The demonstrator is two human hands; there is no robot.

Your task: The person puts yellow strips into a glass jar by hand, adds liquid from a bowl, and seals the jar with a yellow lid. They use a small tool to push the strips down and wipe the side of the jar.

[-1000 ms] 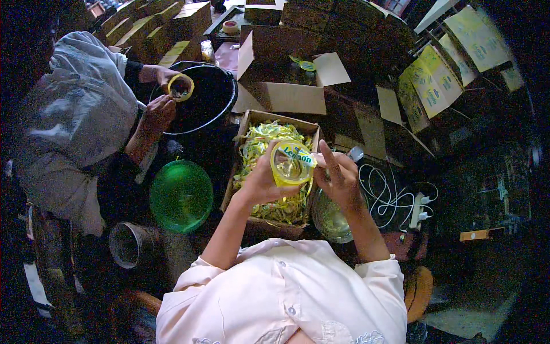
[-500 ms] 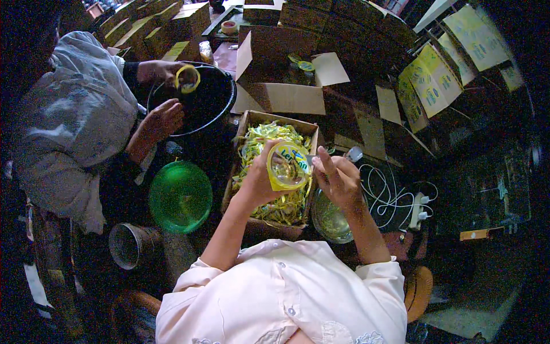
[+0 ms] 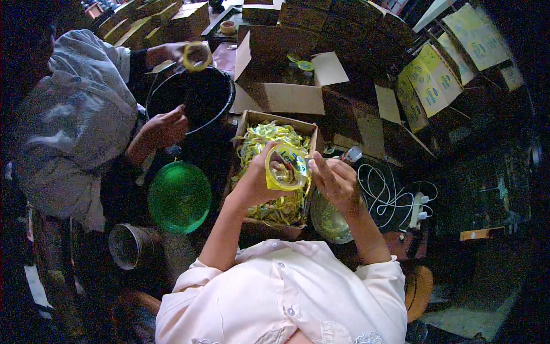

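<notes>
over the box [image 3: 274, 228], the left hand [image 3: 252, 182] curls around a cup [image 3: 288, 171].

- Dim room here, grain speckling the dark corners!
- Pale shirt [image 3: 275, 286] glows brightest; soft shine on the clear cup [image 3: 287, 176].
- Bucket's [image 3: 206, 97] inside: deep shadow.
- Co-worker's hand [image 3: 173, 51] slightly blurred.
- Fisheye bends everything toward a black rim.

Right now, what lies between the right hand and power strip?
The head view shows a looped white cable between the right hand and power strip.
</notes>
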